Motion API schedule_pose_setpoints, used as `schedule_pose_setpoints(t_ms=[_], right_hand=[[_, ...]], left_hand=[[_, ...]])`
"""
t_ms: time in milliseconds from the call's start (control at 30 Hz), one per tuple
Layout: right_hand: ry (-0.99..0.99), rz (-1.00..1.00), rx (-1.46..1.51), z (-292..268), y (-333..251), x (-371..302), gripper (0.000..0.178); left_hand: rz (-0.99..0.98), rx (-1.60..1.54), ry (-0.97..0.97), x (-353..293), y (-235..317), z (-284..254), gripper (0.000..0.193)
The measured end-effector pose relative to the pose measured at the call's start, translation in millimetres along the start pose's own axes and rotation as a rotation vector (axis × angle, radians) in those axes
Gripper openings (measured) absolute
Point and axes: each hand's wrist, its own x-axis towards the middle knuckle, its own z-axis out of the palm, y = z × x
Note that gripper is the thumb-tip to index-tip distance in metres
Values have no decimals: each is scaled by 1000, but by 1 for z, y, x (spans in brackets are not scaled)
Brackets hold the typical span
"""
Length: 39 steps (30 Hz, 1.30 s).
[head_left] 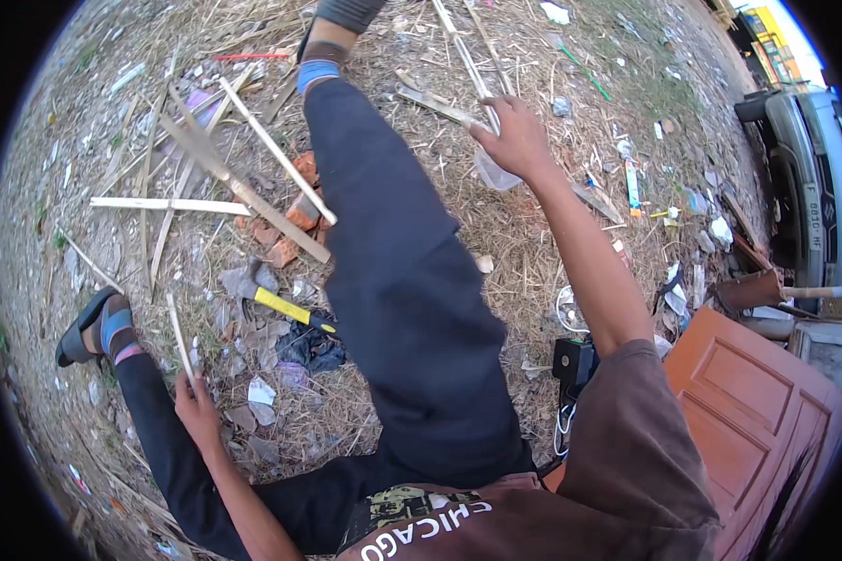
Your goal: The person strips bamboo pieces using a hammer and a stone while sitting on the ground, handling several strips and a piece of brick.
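My left hand [197, 411] is low on the left, beside my left lower leg. Its fingers are closed on the lower end of a thin pale wooden strip [179, 335], which points away from me. Farther out, beyond my raised right knee, my right hand [522, 142] has thumb and fingers around the near end of a long pale strip [465, 58]. A flat greyish piece [436, 103] lies against that hand, its kind unclear. Just below the hand is a clear plastic piece [497, 172]. Several more strips [170, 204] rest on and around broken red bricks [303, 211].
A tool with a yellow handle [285, 307] and grey head lies near black plastic [310, 350]. My legs [411, 271] stretch across the middle. At right are a black box [572, 360] with white cable, a brown panelled door [757, 393] and a parked vehicle [809, 178]. Litter covers dry ground.
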Motion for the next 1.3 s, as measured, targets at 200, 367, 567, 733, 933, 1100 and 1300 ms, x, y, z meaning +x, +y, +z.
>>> schedule_pose_setpoints(t_ms=[200, 367, 567, 733, 933, 1100, 1300], right_hand=[[-125, -384, 236, 36, -35, -50, 48], [-52, -356, -83, 92, -53, -135, 68], [-52, -331, -19, 81, -43, -167, 57], [-90, -340, 35, 75, -35, -165, 51], [-92, -263, 18, 31, -52, -190, 55], [96, 209, -124, -41, -14, -286, 61], [202, 916, -238, -64, 70, -415, 75]], left_hand=[[135, -16, 60, 21, -33, -28, 29], [280, 240, 66, 43, -46, -52, 30], [461, 636, 237, 69, -71, -90, 29], [401, 744, 277, 73, -72, -86, 31], [330, 747, 221, 71, -61, -88, 33], [399, 764, 230, 92, -87, -102, 52], [132, 623, 89, 130, -133, -111, 83]])
